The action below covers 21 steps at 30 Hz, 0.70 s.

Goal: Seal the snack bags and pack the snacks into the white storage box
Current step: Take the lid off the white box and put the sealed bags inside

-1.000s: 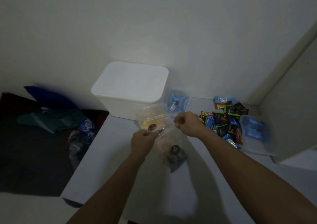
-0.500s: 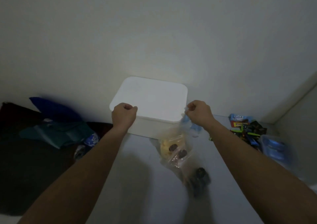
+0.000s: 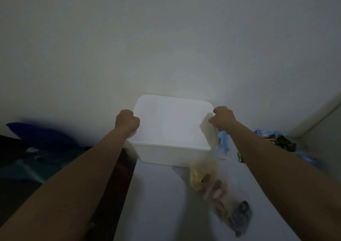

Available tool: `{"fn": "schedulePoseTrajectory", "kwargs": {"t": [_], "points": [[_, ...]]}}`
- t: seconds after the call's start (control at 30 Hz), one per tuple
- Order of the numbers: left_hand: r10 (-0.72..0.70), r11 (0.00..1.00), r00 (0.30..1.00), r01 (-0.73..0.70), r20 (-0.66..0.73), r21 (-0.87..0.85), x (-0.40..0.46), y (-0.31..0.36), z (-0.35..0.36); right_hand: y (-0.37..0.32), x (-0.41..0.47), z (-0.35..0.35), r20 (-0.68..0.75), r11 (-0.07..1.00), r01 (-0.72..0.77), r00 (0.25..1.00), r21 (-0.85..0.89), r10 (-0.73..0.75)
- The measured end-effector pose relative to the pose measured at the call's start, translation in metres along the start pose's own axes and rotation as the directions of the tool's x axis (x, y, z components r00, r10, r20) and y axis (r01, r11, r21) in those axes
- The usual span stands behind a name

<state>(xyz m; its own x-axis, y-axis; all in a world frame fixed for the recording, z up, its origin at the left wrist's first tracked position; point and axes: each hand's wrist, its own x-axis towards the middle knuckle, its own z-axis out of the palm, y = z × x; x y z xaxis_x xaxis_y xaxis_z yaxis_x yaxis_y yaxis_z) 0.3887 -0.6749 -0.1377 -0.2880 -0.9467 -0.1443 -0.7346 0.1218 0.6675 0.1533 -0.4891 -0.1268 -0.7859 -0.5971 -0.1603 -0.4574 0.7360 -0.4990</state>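
Note:
The white storage box (image 3: 171, 152) stands against the wall at the back of the grey table, its white lid (image 3: 171, 122) on top. My left hand (image 3: 127, 120) is closed on the lid's left edge. My right hand (image 3: 222, 119) is closed on the lid's right edge, which looks slightly raised. In front of the box lie clear snack bags (image 3: 208, 181) with yellow and dark snacks inside, and a dark-filled bag (image 3: 240, 215) lies nearer to me. All of this is blurred.
Loose wrapped snacks (image 3: 276, 139) are piled at the right by the wall corner, with a clear container (image 3: 308, 159) beside them. A blue packet (image 3: 224, 141) sits right of the box. Dark cloth and a blue item (image 3: 36, 135) lie left of the table (image 3: 156, 203).
Both hands let go of the clear snack bag, which now lies on the table, and moved up to the box lid's left and right edges. The camera tilted upward.

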Motion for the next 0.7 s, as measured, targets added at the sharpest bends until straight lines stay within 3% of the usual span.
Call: {"fn": "schedulePoseTrajectory", "kwargs": {"t": [0.3,0.53,0.7], "points": [[0.048,0.996,0.999,-0.047,-0.013,0.077,0.028,-0.004,-0.004,-0.008,0.019,0.006,-0.054,0.992,-0.125,0.991,0.010,0.125],[-0.028,1.000,0.999,0.027,-0.047,-0.009,0.027,-0.001,-0.004,-0.018,0.013,-0.009,-0.175,0.962,-0.156,0.965,0.223,0.197],[-0.005,0.998,0.995,-0.002,-0.101,-0.070,0.016,0.011,-0.023,-0.034,-0.003,-0.030,-0.220,0.949,-0.114,0.958,0.293,0.183]]}}
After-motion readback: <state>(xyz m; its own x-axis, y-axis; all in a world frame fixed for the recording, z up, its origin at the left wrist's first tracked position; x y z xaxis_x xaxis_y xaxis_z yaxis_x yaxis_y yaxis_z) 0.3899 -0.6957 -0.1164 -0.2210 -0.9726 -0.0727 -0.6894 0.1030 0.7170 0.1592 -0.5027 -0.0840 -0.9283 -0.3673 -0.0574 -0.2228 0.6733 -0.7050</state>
